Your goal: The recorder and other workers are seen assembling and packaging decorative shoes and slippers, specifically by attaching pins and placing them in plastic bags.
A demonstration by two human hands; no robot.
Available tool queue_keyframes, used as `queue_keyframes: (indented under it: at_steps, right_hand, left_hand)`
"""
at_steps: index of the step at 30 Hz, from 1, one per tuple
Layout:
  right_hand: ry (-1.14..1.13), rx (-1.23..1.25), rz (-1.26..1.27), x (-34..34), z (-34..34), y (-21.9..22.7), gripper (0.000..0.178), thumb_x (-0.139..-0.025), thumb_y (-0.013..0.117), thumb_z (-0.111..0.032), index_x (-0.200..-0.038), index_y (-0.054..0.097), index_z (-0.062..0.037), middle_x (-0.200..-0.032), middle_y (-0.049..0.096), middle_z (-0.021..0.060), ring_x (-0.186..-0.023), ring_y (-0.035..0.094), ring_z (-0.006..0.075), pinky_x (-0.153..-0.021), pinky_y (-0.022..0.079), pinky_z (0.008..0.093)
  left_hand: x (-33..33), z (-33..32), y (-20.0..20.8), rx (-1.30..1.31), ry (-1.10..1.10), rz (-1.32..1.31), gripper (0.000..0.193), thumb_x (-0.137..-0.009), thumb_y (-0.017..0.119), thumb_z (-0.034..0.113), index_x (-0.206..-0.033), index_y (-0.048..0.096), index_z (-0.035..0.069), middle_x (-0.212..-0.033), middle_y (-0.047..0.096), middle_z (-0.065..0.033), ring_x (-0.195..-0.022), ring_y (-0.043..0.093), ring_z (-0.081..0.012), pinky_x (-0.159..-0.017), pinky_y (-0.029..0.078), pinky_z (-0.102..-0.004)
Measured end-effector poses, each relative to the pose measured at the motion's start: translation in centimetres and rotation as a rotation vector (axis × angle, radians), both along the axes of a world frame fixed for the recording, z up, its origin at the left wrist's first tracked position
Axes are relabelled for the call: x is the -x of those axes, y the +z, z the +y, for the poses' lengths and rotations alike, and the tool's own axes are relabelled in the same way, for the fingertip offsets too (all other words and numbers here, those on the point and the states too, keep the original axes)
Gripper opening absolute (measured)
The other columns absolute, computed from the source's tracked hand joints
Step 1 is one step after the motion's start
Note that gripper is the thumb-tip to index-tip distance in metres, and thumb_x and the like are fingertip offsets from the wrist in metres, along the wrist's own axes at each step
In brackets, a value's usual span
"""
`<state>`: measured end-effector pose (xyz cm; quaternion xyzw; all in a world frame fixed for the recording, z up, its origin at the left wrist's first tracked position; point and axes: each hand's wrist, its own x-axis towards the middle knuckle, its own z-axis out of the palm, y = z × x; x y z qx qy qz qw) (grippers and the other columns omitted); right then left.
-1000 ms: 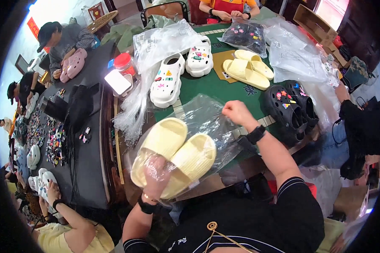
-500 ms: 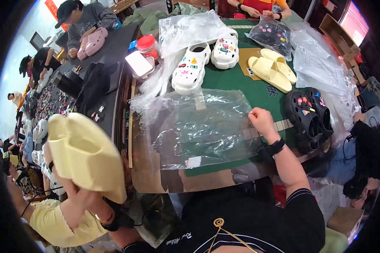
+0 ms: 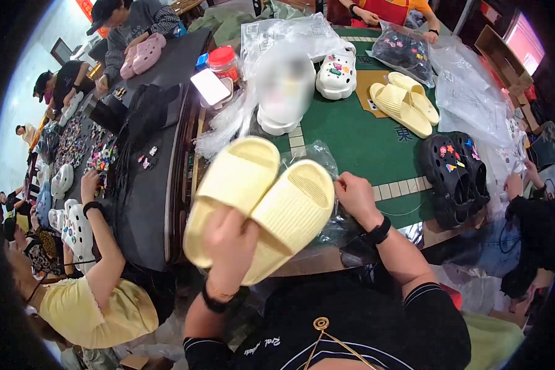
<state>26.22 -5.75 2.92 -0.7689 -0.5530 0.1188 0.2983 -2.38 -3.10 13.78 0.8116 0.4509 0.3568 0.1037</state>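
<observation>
My left hand [image 3: 231, 243] grips a pair of pale yellow slide sandals [image 3: 299, 206] side by side, held up over the table's near edge. Its fingers close around the inner sides of the straps; motion blurs them a little. Just right of the sandals, my right hand [image 3: 357, 196] pinches the edge of a clear plastic bag [image 3: 319, 155]. Most of that bag is hidden behind the sandals. A second pale yellow pair [image 3: 401, 111] lies farther back on the green table [image 3: 357, 148].
Black clogs with charms [image 3: 447, 197] stand at the right; a white clog [image 3: 336, 77] sits farther back. A red-lidded jar [image 3: 223, 65] and clear bags [image 3: 468, 86] lie around. A dark table [image 3: 145, 228] adjoins at left, where a co-worker's arm [image 3: 105, 243] reaches over. Another person handles a bagged pair opposite.
My left hand has brought the yellow sandals rightward from the left side to over the table. The bag, spread flat before, is now drawn together in my right hand behind them.
</observation>
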Motion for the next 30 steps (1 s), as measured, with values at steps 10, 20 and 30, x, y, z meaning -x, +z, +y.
queue_keyframes:
  at_steps: [10,20,30]
  right_hand:
    - [-0.021,0.067,0.237,-1.5,-0.5,-0.2,0.024,-0.085,0.067,-0.028,-0.088,0.066,-0.0036,-0.072,0.068,0.014,-0.068,0.067,0.0301,-0.061,0.051,0.0386]
    - [0.013,0.084,0.28,-1.4,-0.8,-0.2,0.02,-0.085,0.066,-0.018,-0.086,0.066,0.0013,-0.069,0.066,0.0134,-0.062,0.064,0.0202,-0.059,0.049,0.0337]
    - [0.141,0.117,0.295,2.0,-0.2,-0.5,0.024,-0.085,0.067,-0.023,-0.081,0.065,0.0007,-0.067,0.064,0.0168,-0.059,0.063,0.0296,-0.055,0.047,0.0375]
  left_hand:
    - [-0.8,0.5,-8.4,0.089,0.038,0.264,0.026,-0.076,0.074,0.019,-0.091,0.062,0.003,-0.085,0.058,-0.0149,-0.082,0.057,-0.0337,-0.071,0.046,-0.0433]
    - [1.6,1.5,-7.1,0.038,0.25,0.2,0.024,-0.081,0.071,0.021,-0.07,0.058,0.004,-0.068,0.057,-0.0143,-0.064,0.057,-0.0335,-0.059,0.047,-0.0431]
    - [4.5,2.7,-9.4,0.121,0.374,0.268,0.034,-0.084,0.071,0.029,-0.075,0.054,0.001,-0.073,0.058,-0.0173,-0.076,0.059,-0.0372,-0.066,0.047,-0.046]
